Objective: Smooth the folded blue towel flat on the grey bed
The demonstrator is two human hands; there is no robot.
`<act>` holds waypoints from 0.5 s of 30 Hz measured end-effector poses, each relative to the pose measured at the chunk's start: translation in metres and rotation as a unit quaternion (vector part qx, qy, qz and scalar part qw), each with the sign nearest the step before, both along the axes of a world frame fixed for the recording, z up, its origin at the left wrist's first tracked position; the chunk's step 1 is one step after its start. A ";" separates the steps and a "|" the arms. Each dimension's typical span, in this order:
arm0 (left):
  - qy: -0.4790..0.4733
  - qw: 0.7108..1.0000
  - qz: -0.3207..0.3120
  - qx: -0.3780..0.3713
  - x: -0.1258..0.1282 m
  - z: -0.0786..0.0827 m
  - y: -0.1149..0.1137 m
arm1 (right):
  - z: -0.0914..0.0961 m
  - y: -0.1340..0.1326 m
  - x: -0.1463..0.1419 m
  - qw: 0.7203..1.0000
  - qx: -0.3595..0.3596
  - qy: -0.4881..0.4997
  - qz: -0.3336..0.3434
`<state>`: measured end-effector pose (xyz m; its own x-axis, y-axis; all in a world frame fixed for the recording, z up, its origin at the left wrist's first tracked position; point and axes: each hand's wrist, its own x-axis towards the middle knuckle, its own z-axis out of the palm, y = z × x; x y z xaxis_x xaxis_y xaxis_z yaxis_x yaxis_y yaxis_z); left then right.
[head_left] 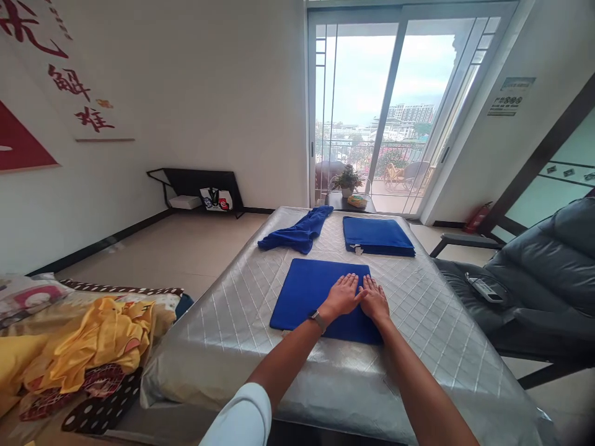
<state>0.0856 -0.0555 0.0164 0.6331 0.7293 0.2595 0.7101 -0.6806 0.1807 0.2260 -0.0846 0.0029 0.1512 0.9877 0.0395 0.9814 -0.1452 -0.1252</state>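
A flat blue cloth square (304,294) lies on the silver quilted mattress (223,310) in front of me. My left hand (344,293) rests on it, palm down with fingers stretched out; a dark watch band circles that wrist. Right beside it, my right hand (374,299) presses flat near the square's right edge, and the two thumbs meet or overlap. Behind the square, to the right, sits a neat stack of folded blue cloths (377,233) with a white tag at its front edge. A crumpled blue cloth (300,231) lies further back on the left.
A black padded armchair (548,272) with a remote-like device (484,287) stands at the right. Yellow clothes (102,341) are heaped at the lower left. Beyond the mattress, a potted plant (348,179) stands by the sliding glass door. A black bench (199,183) is against the wall.
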 end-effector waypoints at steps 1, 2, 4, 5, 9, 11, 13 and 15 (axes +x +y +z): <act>-0.009 1.000 -0.007 -0.009 0.014 -0.002 0.002 | 0.000 -0.001 0.001 1.000 0.000 -0.006 0.006; -0.016 1.000 -0.003 -0.020 0.023 -0.004 0.004 | 0.000 -0.001 0.001 1.000 -0.001 -0.009 0.009; -0.024 0.999 0.021 -0.044 0.032 -0.010 0.007 | 0.002 -0.002 0.001 1.000 -0.005 -0.005 0.008; -0.026 0.998 0.034 -0.050 0.033 -0.013 0.009 | 0.002 -0.002 0.001 1.000 -0.006 0.000 0.004; -0.032 0.997 0.043 -0.058 0.026 -0.021 0.010 | 0.004 -0.001 -0.001 1.000 -0.007 0.009 -0.006; -0.030 0.997 0.042 -0.063 0.022 -0.021 0.010 | 0.004 -0.001 -0.002 1.000 -0.008 0.009 -0.006; -0.023 0.996 0.047 -0.066 0.015 -0.020 0.011 | 0.004 -0.001 -0.002 1.000 -0.011 0.012 -0.006; -0.010 0.996 0.061 -0.068 0.002 -0.019 0.016 | 0.004 0.000 -0.002 1.000 -0.011 0.017 -0.009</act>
